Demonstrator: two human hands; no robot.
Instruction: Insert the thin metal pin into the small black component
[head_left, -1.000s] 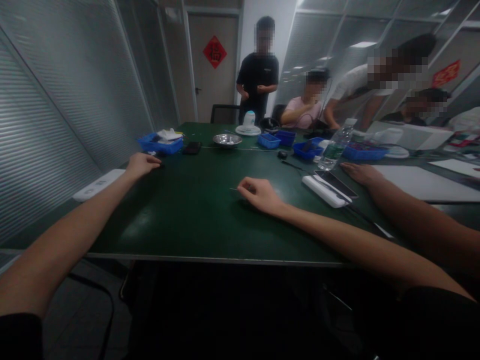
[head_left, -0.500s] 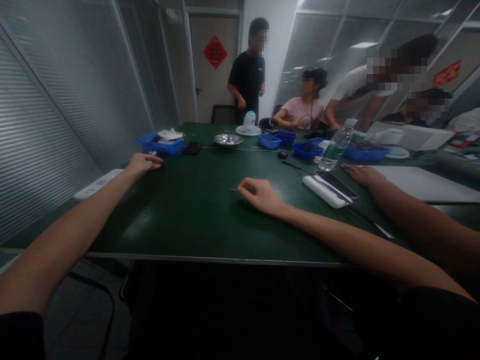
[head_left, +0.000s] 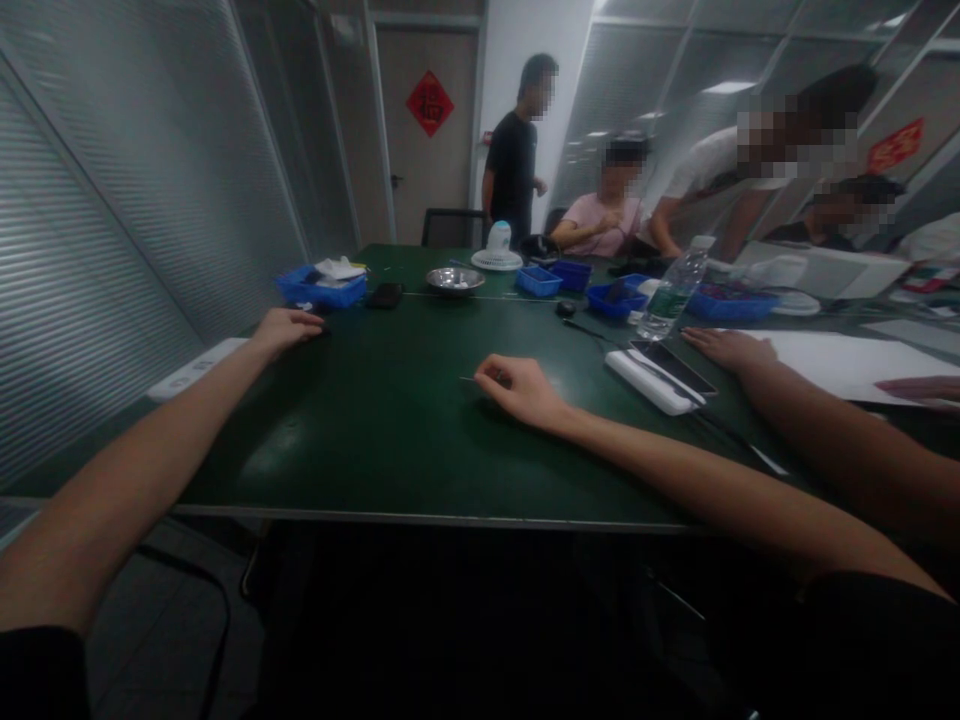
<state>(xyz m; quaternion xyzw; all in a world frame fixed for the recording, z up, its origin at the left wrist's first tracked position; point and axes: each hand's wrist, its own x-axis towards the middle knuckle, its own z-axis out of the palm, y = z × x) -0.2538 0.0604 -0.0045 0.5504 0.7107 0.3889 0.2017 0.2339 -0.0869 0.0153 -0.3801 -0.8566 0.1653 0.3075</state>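
My left hand (head_left: pixel 283 330) rests low over the far left of the green table (head_left: pixel 360 440). Its fingers point right and close around a small dark object (head_left: pixel 325 328), too blurred to name. Near the table's middle lies my right hand (head_left: pixel 517 388), thumb and forefinger pinched together. From that pinch a thin needle-like piece (head_left: pixel 466 379) sticks out to the left; the rest of it is hidden by the fingers.
A metal bowl (head_left: pixel 455 281), black phone-like object (head_left: pixel 385 295) and blue tray (head_left: pixel 322 288) stand farther back. Right of my arm are a white power bank-like block (head_left: pixel 652 382), phone (head_left: pixel 673 368) and bottle (head_left: pixel 675 292). Another person's hand (head_left: pixel 731 350) rests by white paper (head_left: pixel 840 365).
Both my hands keep their places and grips. The standing person in black has shifted right and turned. At the right, the paper has moved and a second neighbouring hand has appeared on it.
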